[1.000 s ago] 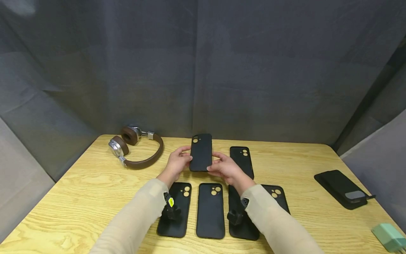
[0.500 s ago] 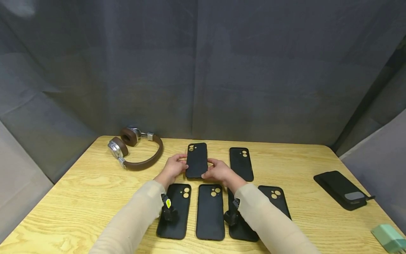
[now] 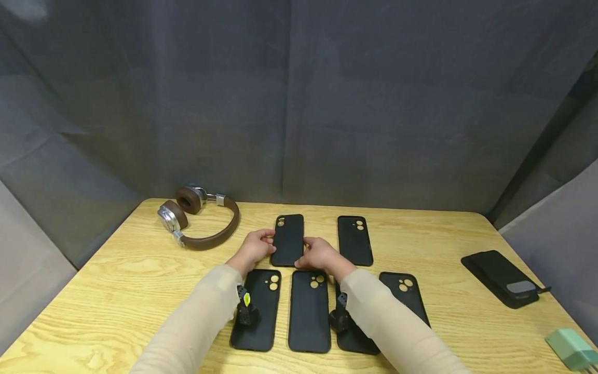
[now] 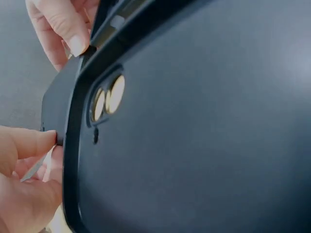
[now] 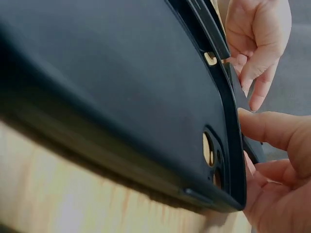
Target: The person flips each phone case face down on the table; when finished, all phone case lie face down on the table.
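Note:
A black phone case (image 3: 287, 240) lies back side up in the far row, its camera cutout at upper left. My left hand (image 3: 254, 249) pinches its left edge between thumb and fingers. At the lower right corner, my right hand (image 3: 322, 255) grips the opposite side. The left wrist view is mostly filled by a nearer black phone case (image 4: 194, 131), inner side showing, with the held case partly hidden behind it. Another case (image 5: 126, 97) likewise covers most of the right wrist view, beyond which both hands' fingers meet the held case's edges.
Black phone cases lie inner side up: one at far right (image 3: 356, 241), and several in a near row, including a middle one (image 3: 310, 311), partly under my forearms. Brown headphones (image 3: 210, 241) rest back left. A black pouch (image 3: 502, 279) and a green block (image 3: 572, 348) sit right.
Both hands have brought the phone case down and slightly left, toward me, from a raised, tilted position to lying in the far row. The other things have stayed put.

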The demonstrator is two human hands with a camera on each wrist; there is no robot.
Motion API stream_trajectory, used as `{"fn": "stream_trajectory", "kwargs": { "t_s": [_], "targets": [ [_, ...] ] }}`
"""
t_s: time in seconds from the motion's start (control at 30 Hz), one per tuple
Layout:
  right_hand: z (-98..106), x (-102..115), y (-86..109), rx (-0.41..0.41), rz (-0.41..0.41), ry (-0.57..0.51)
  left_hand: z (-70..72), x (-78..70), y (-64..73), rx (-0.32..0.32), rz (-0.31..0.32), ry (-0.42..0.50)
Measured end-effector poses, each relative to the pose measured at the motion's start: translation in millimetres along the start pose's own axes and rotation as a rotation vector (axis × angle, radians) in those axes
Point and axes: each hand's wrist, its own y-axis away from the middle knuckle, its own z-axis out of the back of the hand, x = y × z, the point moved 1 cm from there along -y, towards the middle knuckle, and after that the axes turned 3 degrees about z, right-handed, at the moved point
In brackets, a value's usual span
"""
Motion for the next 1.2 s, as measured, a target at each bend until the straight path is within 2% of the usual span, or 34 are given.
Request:
{"fn": "stream_trajectory", "kwargs": {
  "t_s": [0.2,0.5,0.6,0.77,0.93,1.03,1.2],
  "targets": [
    [2,2,0.1,0.012,0.000,0.072,1.6,1.9,0.8,-0.001,-0.050,-0.067],
    [2,1,-2.2,0.005,0.002,0.087,2.2,1.8,-0.7,-0.016,-0.091,-0.152],
    [2,2,-0.3,0.009,-0.005,0.045,2.0,1.9,-1.1,-0.015,-0.091,-0.164],
    [8,2,6.3,0.018,-0.044,-0.086,1.4,1.1,-1.2,-0.030,-0.109,-0.187],
    [19,-5,13.2,0.016,-0.049,-0.189,-0.3,-6.5,5.4,-0.055,-0.178,-0.202],
    [27,-10,16.3,-0.018,-0.028,-0.218,-3.6,-13.8,11.7,-0.039,-0.217,-0.174],
    [41,-15,21.4,-0.093,0.012,-0.238,-11.9,-25.4,18.3,-0.026,-0.235,-0.118]
  ]
}}
